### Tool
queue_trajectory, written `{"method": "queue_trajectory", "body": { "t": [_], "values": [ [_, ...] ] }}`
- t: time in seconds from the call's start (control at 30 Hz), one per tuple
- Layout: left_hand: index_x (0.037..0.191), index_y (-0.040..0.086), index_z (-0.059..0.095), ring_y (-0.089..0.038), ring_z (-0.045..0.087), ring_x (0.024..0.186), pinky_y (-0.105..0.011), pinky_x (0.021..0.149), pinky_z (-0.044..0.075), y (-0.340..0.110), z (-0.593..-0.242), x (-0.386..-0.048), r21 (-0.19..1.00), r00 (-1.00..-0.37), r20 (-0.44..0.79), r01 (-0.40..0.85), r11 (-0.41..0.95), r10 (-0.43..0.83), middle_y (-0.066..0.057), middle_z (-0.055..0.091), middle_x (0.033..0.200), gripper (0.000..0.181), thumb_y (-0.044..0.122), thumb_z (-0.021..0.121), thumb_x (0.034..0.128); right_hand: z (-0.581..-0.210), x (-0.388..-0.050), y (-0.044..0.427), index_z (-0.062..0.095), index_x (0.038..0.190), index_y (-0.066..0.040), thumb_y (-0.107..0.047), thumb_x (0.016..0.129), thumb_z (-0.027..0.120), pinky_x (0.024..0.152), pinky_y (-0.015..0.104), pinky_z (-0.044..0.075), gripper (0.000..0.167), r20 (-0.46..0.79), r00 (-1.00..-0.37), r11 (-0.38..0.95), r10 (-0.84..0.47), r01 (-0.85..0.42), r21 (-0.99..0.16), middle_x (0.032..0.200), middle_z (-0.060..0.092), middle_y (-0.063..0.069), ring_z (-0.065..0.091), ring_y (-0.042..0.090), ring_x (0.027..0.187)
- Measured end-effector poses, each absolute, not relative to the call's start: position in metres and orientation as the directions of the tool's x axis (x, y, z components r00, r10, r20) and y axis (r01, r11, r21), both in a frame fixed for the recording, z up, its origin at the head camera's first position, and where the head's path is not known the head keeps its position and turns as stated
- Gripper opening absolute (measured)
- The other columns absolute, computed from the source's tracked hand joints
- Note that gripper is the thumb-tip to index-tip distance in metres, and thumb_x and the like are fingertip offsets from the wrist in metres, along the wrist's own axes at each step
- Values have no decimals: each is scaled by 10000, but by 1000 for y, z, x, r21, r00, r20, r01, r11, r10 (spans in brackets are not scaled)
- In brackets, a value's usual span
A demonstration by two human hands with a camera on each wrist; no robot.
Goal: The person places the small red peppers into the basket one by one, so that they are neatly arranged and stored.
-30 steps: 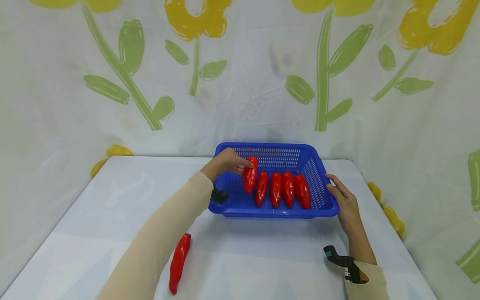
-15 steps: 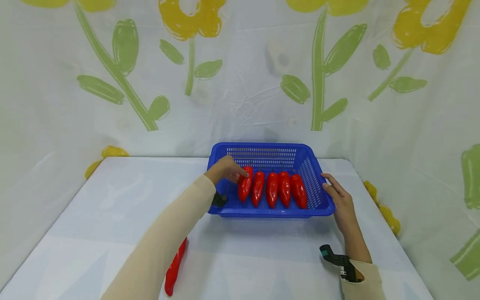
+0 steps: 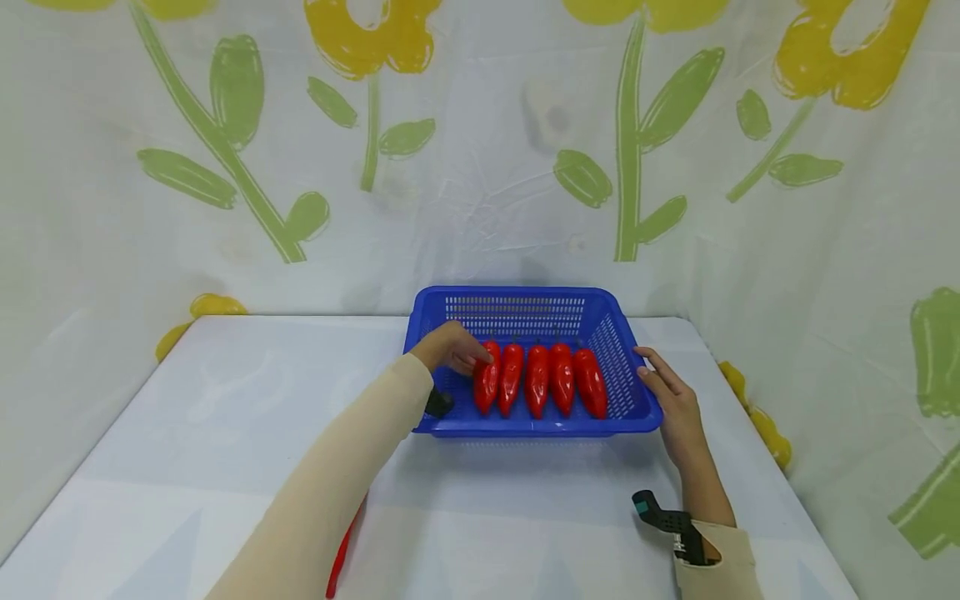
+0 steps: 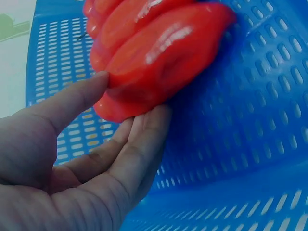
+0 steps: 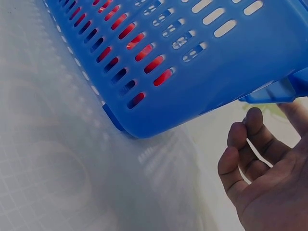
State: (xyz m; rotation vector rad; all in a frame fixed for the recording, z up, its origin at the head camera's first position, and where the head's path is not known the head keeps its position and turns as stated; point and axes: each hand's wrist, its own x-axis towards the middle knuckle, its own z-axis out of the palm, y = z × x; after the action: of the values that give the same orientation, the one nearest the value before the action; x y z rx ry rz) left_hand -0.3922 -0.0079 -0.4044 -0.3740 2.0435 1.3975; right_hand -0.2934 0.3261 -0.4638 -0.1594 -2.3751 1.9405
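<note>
In the head view my left hand (image 3: 453, 346) reaches into the blue plastic basket (image 3: 510, 427) and pinches the leftmost red pepper (image 3: 487, 387) by its stem end. The left wrist view has the thumb above this pepper (image 4: 168, 55) and the fingers beneath. Several more red peppers (image 3: 558, 379) lie beside it in a row on the basket floor. My right hand (image 3: 678, 417) holds the basket's right rim; its other fingers hang loosely below the rim in the right wrist view. Another red pepper (image 3: 347, 550) lies on the table, mostly hidden by my left sleeve.
The basket stands at the back of the white table (image 3: 225, 417), near a flower-printed curtain (image 3: 480, 167). A black wrist camera (image 3: 663, 517) sits on my right wrist, and another (image 3: 438, 402) shows at the left one.
My left hand has lowered the pepper into the basket, bringing it down to the left end of the row. The right hand stays at the rim. The view has shifted slightly.
</note>
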Motion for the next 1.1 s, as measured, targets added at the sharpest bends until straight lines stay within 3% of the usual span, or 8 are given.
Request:
{"method": "queue_trajectory", "body": {
  "t": [0.3,0.5,0.77,0.97,1.1],
  "values": [
    [1346,-112,491,-370,616,1166,-421,978,520,-5,-406,-395,732,-729,-665,-592,338,162,-287,579,1295,520,19,725,901,-457,-295,323,473,1497,-327,-513,1011,516,800,190,558,522,3,-992,216,125,24,-976,1456,480,171,601,119,1058],
    [1379,-125,450,-379,598,1206,-413,1005,501,-7,-405,-392,709,-720,-680,-595,379,141,-296,557,1340,564,49,720,916,-462,-297,321,475,1494,-337,-531,1000,525,823,184,545,533,-7,-993,204,118,31,-979,1518,434,138,541,218,1190],
    [1351,-106,468,-403,642,1127,-433,930,550,-7,-404,-386,708,-793,-606,-504,495,59,-309,604,1258,644,260,759,907,-467,-298,320,487,1485,-346,-536,998,528,819,196,554,525,-5,-993,204,121,30,-979,1468,476,148,572,185,1128],
    [1390,-114,419,-409,645,1113,-454,915,557,-3,-398,-385,744,-843,-538,-472,474,5,-312,615,1208,646,241,712,938,-464,-295,321,475,1494,-336,-532,1002,521,835,183,542,532,-13,-994,207,109,36,-978,1498,452,138,548,192,1168],
    [1404,-110,407,-379,652,1096,-435,931,552,-3,-395,-384,803,-873,-482,-407,436,72,-278,631,1177,629,213,697,948,-463,-292,326,469,1500,-330,-524,1010,510,831,174,539,528,-11,-994,222,113,36,-974,1500,448,155,555,185,1157]
  ]
}}
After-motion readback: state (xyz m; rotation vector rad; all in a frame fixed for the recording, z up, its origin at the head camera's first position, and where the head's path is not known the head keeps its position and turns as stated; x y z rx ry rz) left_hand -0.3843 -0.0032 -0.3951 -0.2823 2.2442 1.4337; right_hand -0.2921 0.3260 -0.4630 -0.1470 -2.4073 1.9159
